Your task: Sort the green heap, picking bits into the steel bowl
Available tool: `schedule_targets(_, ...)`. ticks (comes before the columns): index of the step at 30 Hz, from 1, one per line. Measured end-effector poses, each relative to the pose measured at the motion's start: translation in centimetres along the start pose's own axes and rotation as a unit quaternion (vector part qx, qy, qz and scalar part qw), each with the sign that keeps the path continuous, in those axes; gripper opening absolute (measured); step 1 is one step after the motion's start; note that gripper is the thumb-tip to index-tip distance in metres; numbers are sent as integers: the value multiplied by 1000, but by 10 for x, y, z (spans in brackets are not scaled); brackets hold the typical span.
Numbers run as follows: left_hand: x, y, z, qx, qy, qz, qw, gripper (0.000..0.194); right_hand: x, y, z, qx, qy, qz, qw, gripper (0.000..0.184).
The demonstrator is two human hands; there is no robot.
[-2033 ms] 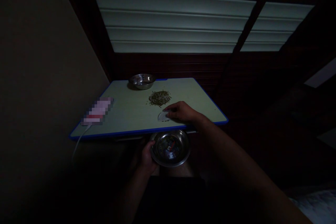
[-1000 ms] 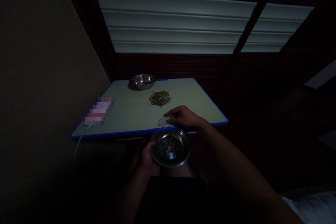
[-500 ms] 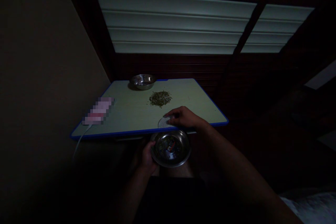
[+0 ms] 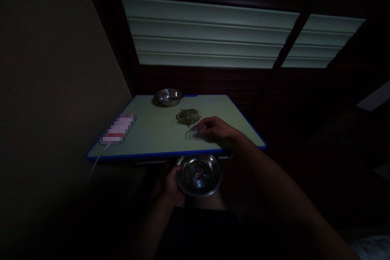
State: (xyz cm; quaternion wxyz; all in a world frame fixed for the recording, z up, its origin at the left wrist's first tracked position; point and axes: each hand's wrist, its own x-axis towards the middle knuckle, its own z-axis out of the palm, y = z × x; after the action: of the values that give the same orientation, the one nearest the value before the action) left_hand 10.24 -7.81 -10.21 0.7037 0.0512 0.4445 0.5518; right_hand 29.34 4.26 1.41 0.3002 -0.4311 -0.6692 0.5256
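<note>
My left hand grips the left rim of a shiny metal bowl, which sits below the table's front edge, over my lap. Some small greenish bits and a reddish patch show inside this bowl. Above the tabletop, my right hand is closed on a thin, pale, translucent disc with a rounded edge, perhaps a plastic lid; its exact kind is too dim to tell. Just beyond the disc lies a loose pile of small greenish-brown beans or grains, spread on the table.
The pale table has a blue edge. A second metal bowl stands at its back left. A blurred-out pink phone-like object with a white cable lies at the left. Behind rises a dark panel with pale slats.
My right hand has moved away from the table's front edge toward the pile, and the disc is now tilted up. My left hand still holds the bowl. The view has shifted slightly.
</note>
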Motion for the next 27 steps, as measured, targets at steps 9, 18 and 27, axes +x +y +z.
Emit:
schedule_targets(9, 2, -2, 0, -6, -2, 0, 1000, 13, 48, 17, 4, -58, 247, -76, 964, 16)
schedule_targets(18, 1, -1, -1, -18, 6, 5, 1000, 8, 42, 28, 8, -250, 316, -139, 904, 10)
schedule_targets(27, 0, -2, 0, -18, 14, 6, 1000, 9, 44, 29, 3, -175, 360, -120, 909, 22)
